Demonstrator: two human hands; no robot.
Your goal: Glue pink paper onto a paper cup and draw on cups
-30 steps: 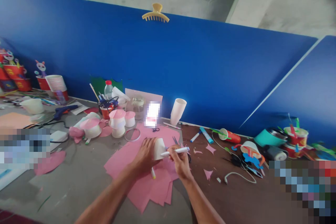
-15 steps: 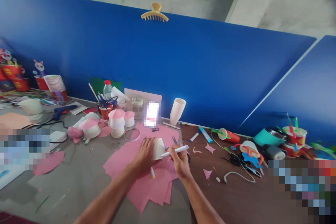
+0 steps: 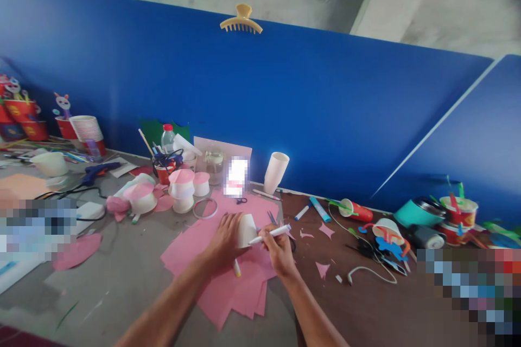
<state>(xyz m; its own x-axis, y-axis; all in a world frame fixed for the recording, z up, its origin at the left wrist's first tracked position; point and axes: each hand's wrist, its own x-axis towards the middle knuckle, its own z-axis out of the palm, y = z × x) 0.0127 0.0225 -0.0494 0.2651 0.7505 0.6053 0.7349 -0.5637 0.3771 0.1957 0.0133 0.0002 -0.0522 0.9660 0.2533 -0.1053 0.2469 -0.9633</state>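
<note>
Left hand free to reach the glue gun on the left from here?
Probably not: the left hand is shut on the white paper cup, and the glue gun lies far left behind pink-topped cups.

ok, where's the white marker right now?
Head view, centre: white marker in the right hand, tip against the white cup held by the left hand, over the pink paper.
</note>
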